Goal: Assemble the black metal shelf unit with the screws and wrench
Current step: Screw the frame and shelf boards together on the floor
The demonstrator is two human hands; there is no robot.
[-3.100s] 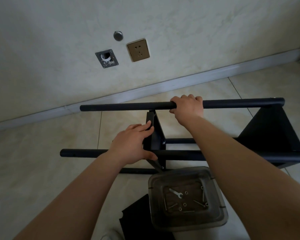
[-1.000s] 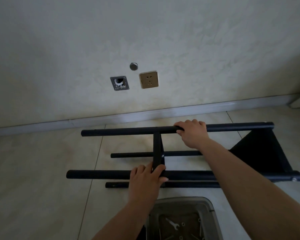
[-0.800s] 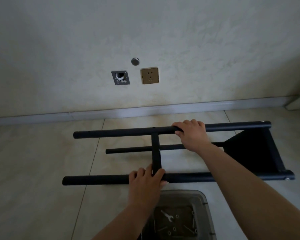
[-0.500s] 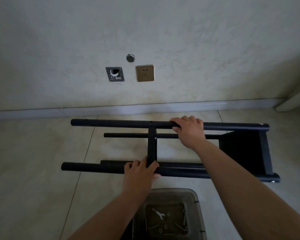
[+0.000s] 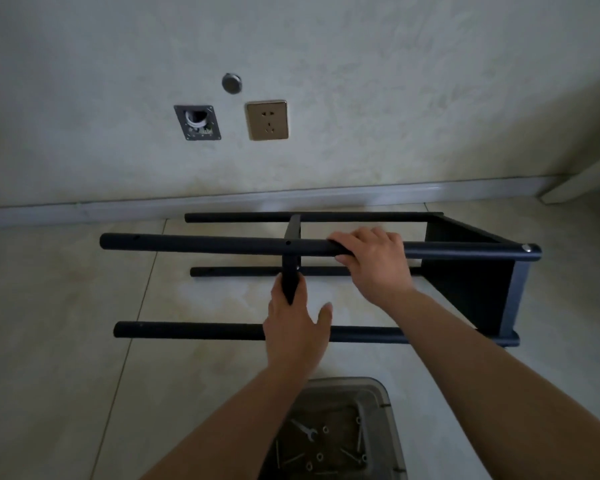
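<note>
Right hand [image 5: 374, 261] wrapped around upper pole [image 5: 201, 242], steadying frame; left hand [image 5: 297, 327] just below gripping middle shelf panel [image 5: 290, 271], likely aligning holes

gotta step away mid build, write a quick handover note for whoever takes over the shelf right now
Left hand: grips the lower edge of the middle shelf panel.
Right hand: grip round the upper front pole, just right of the panel.
Where things are: the shelf frame lies on its side on the floor, four poles running left to right, with an end panel at the right; a screw head shows at its top corner. The wrench and loose screws sit in the clear bin near you.
Done: end panel on.
Left: the middle panel looks unfastened at the front, and the poles' left ends are bare.
</note>
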